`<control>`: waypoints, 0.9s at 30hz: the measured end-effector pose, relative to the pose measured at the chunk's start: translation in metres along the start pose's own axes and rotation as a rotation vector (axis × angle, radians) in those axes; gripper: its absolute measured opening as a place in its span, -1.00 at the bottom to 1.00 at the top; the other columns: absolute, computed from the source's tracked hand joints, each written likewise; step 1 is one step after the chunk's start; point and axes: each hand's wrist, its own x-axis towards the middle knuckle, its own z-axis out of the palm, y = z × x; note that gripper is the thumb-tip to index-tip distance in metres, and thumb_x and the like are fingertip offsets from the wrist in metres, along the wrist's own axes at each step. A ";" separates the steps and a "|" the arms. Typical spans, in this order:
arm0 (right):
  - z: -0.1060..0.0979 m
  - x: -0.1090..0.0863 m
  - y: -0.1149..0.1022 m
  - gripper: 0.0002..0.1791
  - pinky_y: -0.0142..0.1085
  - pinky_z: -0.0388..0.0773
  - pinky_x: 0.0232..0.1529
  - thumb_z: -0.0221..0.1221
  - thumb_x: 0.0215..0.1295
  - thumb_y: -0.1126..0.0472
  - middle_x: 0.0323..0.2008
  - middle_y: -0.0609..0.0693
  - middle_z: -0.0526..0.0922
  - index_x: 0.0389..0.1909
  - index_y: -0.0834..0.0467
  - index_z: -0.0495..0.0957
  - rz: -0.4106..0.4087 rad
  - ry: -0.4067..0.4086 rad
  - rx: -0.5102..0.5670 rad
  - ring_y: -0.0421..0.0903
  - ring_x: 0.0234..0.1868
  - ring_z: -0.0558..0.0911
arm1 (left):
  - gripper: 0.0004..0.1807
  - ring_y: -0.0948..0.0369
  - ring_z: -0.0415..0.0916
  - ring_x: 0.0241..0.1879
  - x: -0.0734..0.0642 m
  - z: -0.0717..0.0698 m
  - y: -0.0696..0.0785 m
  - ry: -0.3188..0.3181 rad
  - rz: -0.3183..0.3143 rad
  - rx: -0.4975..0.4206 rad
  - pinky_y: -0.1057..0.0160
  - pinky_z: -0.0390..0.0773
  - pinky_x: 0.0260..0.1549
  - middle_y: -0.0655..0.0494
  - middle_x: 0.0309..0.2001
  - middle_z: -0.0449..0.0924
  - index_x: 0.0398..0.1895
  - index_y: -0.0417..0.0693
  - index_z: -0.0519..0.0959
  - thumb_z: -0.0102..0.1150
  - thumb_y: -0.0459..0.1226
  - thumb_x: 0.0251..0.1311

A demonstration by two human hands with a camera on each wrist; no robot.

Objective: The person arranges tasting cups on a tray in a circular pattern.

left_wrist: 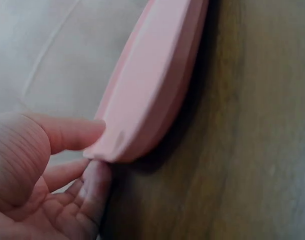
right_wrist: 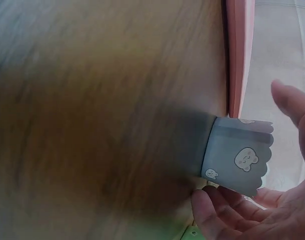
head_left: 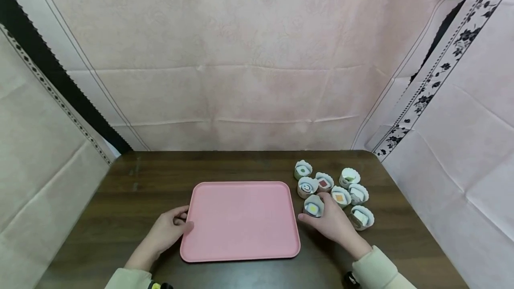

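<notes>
A pink rectangular tray [head_left: 242, 222] lies on the wooden table. My left hand [head_left: 170, 229] pinches its left edge; in the left wrist view the thumb is on the rim and the fingers [left_wrist: 95, 185] are beneath it. To the tray's right stands a blue-grey paper baking cup [head_left: 313, 206] with a scalloped rim and a pale square with a yellow-green centre inside. My right hand [head_left: 335, 222] reaches round this cup. In the right wrist view the cup's wall shows bear faces [right_wrist: 246, 159], the fingertips are close beside it and the thumb stands apart from it.
Several similar cups cluster at the back right, among them one with an orange square [head_left: 340, 197], one with a red square [head_left: 323, 183] and one near my right wrist [head_left: 362, 217]. Pale cloth [head_left: 241, 79] hangs behind the table [head_left: 160, 177] and along both sides.
</notes>
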 end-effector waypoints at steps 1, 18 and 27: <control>0.000 0.000 0.000 0.10 0.11 0.40 0.09 0.36 -0.07 -0.36 0.23 0.26 0.39 0.32 0.27 0.22 0.001 -0.006 -0.002 0.17 0.21 0.43 | -0.42 0.16 0.52 -0.25 0.000 -0.001 -0.001 0.000 -0.002 0.004 0.26 0.55 -0.39 -0.04 -0.12 0.51 0.24 -0.29 0.43 0.32 -0.35 0.11; -0.005 0.009 0.000 -0.10 0.03 0.49 -0.07 0.43 0.00 -0.11 0.00 0.23 0.50 0.20 0.33 0.26 -0.038 -0.036 -0.061 0.11 -0.03 0.53 | -0.48 0.16 0.52 -0.22 0.001 -0.003 0.000 0.016 -0.014 0.010 0.25 0.55 -0.32 -0.01 -0.11 0.52 0.21 -0.17 0.49 0.31 -0.34 0.14; -0.002 0.010 -0.001 -0.16 0.02 0.51 -0.11 0.41 0.03 -0.07 -0.04 0.23 0.52 0.18 0.34 0.28 -0.025 -0.051 -0.078 0.09 -0.09 0.54 | -0.48 0.16 0.52 -0.23 0.000 -0.002 -0.003 0.021 -0.031 0.003 0.23 0.55 -0.32 -0.01 -0.12 0.53 0.20 -0.18 0.49 0.32 -0.34 0.13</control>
